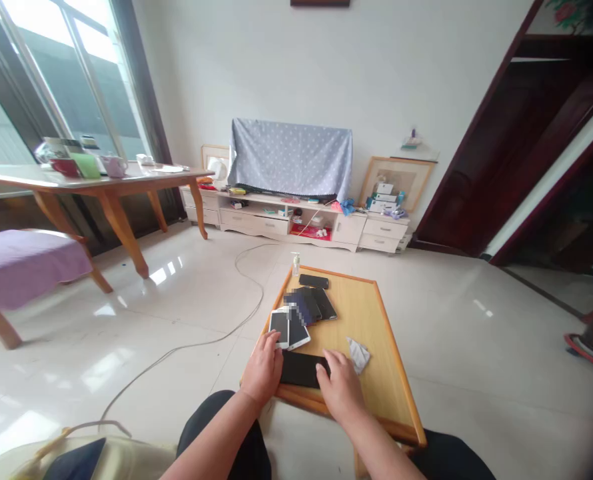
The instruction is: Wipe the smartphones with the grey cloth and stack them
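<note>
A black smartphone (299, 369) lies lengthwise across the near end of a small wooden table (361, 307), its dark face up. My left hand (264, 367) is closed around the phone's left end, its fingertips close to a white phone (279, 327). At the opposite end my right hand (340, 383) grips the phone, thumb on its face and fingers along the far edge. Beyond my hands several phones overlap in a fan, among them a black phone (325, 303). A crumpled grey-white cloth (359, 355) sits just right of my right hand.
Another black phone (314, 281) and a clear pump bottle (296, 264) are at the table's far end. A cable (216, 341) runs over the floor on the left. Farther off stand a dining table (141, 179) and a low white cabinet (256, 222).
</note>
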`<state>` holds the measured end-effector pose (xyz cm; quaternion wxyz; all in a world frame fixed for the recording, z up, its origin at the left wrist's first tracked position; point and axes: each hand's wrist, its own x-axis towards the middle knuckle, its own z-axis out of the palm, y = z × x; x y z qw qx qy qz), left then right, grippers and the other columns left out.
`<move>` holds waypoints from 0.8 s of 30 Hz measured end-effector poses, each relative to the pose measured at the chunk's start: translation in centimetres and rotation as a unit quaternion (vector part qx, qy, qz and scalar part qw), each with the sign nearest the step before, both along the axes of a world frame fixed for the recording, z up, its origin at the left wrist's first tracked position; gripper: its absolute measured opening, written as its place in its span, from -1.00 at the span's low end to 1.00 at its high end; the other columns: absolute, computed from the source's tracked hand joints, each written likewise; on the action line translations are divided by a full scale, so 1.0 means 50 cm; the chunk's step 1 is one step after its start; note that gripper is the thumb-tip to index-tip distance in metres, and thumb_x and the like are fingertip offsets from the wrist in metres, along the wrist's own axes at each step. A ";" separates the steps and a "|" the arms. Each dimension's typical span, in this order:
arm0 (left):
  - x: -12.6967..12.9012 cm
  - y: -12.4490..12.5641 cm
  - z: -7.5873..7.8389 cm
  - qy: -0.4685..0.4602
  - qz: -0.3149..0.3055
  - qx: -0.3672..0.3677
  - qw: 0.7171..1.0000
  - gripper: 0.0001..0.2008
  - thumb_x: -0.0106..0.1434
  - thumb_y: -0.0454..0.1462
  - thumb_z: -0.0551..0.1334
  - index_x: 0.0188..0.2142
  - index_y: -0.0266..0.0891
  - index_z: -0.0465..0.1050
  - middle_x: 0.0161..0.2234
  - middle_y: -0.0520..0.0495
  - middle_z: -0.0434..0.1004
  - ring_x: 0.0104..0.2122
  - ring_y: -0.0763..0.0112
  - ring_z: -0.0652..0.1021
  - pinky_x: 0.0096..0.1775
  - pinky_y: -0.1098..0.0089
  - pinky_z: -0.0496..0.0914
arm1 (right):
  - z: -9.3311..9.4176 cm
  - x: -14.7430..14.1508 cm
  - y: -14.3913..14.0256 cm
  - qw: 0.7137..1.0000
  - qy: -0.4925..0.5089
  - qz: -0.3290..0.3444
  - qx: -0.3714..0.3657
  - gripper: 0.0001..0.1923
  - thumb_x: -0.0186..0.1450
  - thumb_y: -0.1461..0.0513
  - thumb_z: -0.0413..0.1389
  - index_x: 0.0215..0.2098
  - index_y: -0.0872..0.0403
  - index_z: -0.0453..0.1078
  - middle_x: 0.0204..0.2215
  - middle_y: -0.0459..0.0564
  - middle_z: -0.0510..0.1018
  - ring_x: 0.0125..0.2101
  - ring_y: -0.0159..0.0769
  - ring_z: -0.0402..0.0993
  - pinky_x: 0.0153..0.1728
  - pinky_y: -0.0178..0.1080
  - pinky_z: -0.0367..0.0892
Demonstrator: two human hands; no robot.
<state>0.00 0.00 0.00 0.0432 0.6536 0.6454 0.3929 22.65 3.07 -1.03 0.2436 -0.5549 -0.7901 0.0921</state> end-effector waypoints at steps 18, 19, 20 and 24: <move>0.104 -0.173 0.039 0.155 -0.020 -0.048 0.987 -0.74 0.35 -0.24 0.06 -0.03 -0.13 0.41 -0.15 -0.11 0.47 -0.11 0.20 0.47 -0.08 0.21 0.34 | 0.000 0.157 -0.113 0.991 0.032 -0.131 -0.008 -0.59 0.38 0.19 -0.05 0.15 0.04 0.38 -0.04 0.09 0.52 0.01 -0.12 0.39 0.03 -0.20 0.27; 0.114 -0.185 0.044 0.157 -0.022 -0.052 0.986 -0.77 0.34 -0.25 0.07 -0.07 -0.13 0.43 -0.17 -0.10 0.47 -0.12 0.20 0.47 -0.10 0.22 0.33 | -0.003 0.156 -0.122 0.991 0.035 -0.132 -0.001 -0.59 0.38 0.20 -0.05 0.15 0.05 0.38 -0.05 0.10 0.52 0.00 -0.12 0.39 0.02 -0.20 0.28; 0.123 -0.196 0.051 0.160 -0.024 -0.056 0.985 -0.79 0.34 -0.25 0.06 -0.12 -0.13 0.44 -0.19 -0.09 0.47 -0.14 0.21 0.47 -0.11 0.23 0.32 | -0.003 0.155 -0.130 0.991 0.038 -0.132 0.008 -0.59 0.37 0.21 -0.04 0.15 0.05 0.39 -0.07 0.10 0.52 -0.01 -0.12 0.39 0.02 -0.19 0.28; 0.138 -0.229 0.077 0.186 -0.047 -0.080 0.978 -0.78 0.36 -0.23 0.03 -0.33 -0.13 0.42 -0.28 -0.06 0.43 -0.19 0.23 0.45 -0.15 0.25 0.28 | 0.008 0.157 -0.154 0.989 0.045 -0.134 0.034 -0.62 0.34 0.22 0.03 0.10 0.03 0.43 -0.12 0.08 0.52 -0.05 -0.13 0.41 -0.01 -0.20 0.29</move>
